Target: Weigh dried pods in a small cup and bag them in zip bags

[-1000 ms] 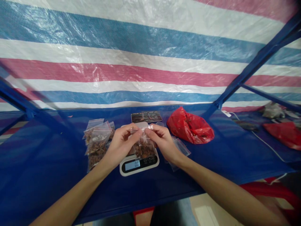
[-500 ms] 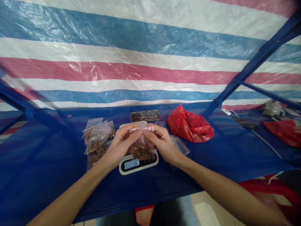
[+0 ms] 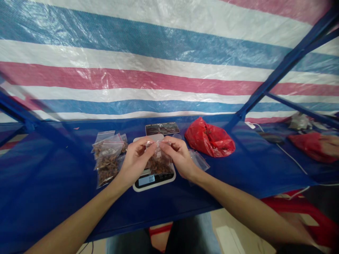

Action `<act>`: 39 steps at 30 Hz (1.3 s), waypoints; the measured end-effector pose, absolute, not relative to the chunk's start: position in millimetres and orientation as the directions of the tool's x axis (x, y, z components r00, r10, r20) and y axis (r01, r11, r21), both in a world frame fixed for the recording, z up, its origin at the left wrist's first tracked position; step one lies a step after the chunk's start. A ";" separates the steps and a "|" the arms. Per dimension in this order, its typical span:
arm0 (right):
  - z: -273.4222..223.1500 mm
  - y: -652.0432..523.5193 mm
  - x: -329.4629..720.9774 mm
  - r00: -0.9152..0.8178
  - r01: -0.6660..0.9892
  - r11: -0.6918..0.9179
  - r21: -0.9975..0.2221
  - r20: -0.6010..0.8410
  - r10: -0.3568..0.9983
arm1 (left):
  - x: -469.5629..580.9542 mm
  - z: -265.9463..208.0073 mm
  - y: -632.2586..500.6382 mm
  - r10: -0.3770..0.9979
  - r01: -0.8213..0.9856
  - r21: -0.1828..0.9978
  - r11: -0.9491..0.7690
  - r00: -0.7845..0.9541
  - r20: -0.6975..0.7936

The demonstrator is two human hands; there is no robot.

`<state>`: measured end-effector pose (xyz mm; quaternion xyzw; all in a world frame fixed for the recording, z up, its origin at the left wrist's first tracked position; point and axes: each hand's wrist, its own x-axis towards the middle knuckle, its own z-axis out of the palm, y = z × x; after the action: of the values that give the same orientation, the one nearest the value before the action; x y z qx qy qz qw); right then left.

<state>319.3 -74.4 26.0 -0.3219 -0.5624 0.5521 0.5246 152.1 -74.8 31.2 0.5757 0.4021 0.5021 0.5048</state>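
A clear zip bag [image 3: 159, 165] with brown dried pieces in it hangs between my hands, above a white kitchen scale [image 3: 172, 177]. My left hand [image 3: 137, 157] pinches the bag's top edge on the left, thumb against fingers. On the right part of that edge, my right hand [image 3: 179, 155] has the same kind of pinch. The scale's lit display [image 3: 146, 180] reads 0.0. Left of the scale lies a pile of filled zip bags [image 3: 108, 164]. Flat zip bags [image 3: 199, 160] lie just right of my right hand.
An open red plastic bag [image 3: 209, 138] stands right of the scale. Behind the scale are a dark printed card [image 3: 162, 128] and a small clear cup [image 3: 177, 136]. Blue frame bars [image 3: 265, 86] rise at the right. A co-worker's hand [image 3: 329, 145] is at another red bag [image 3: 304, 143].
My thumbs have shifted slightly along the zip bag's top edge. The view has moved a little. A co-worker's hand has appeared by the far right red bag.
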 end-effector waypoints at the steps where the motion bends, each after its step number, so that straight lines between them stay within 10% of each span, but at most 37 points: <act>1: 25.3 -74.3 319.4 -0.238 -0.213 0.186 -0.959 0.235 0.942 | 151.9 32.2 -74.7 0.965 -0.042 0.984 -0.174 0.193 0.179; 20: 63.7 -59.5 357.1 -0.340 -0.032 0.263 -0.964 0.258 0.904 | 141.4 41.3 -64.6 0.928 -0.084 0.929 -0.359 0.075 0.365; 27: 80.4 -47.3 491.4 0.154 0.272 0.384 -0.882 0.434 0.888 | 54.3 77.4 -44.4 0.857 -0.165 0.888 -0.429 -0.384 0.343; 33: 36.2 -65.1 556.7 -0.074 0.761 0.323 -0.562 0.419 0.905 | 7.5 69.3 -28.8 0.860 -0.018 0.970 -0.242 -0.467 0.206; 39: 34.5 -74.3 549.7 -0.190 0.897 0.344 -0.277 0.461 0.867 | 22.0 51.1 -25.2 0.895 0.020 0.984 -0.179 -0.411 0.171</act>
<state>549.7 -74.3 34.5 -0.5720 -0.7710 -0.0271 0.2786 22.0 -25.2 51.1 0.4219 0.5424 0.6413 0.3413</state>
